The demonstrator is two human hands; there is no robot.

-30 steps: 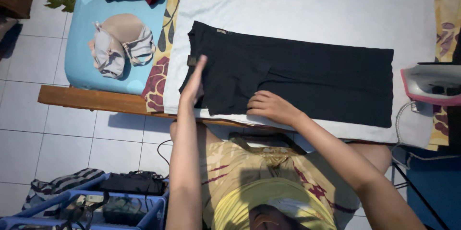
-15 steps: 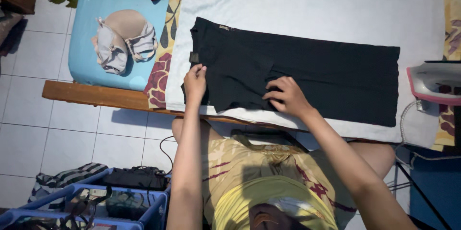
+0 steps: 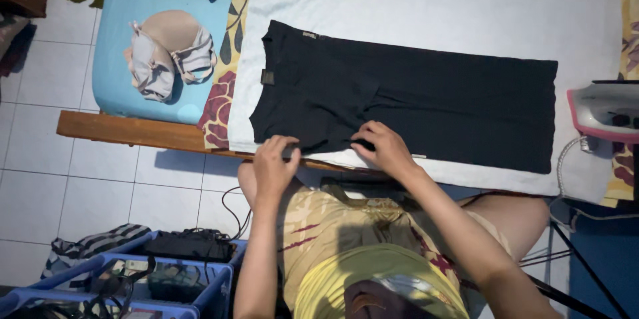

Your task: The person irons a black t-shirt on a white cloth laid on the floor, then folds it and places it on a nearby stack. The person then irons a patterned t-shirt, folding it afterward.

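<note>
A black garment (image 3: 413, 102) lies spread flat on a white cloth (image 3: 466, 12) that covers a bed. The person sits at the near edge of this cloth, looking straight down at both hands. The left hand (image 3: 274, 162) rests at the garment's near left corner, its fingers (image 3: 283, 142) curled loosely together, with the tips touching the hem; whether they pinch the fabric cannot be told. The right hand (image 3: 383, 148) lies further along the same near edge, its fingers bent and close together, pressing on or gripping the black fabric where it meets the white cloth. Most of the garment stretches away from both hands, beyond the fingertips. A pink and white iron (image 3: 604, 111) stands just past the garment's right end. Left of the garment, pale underwear (image 3: 170, 52) sits on a light blue sheet (image 3: 120, 86).
</note>
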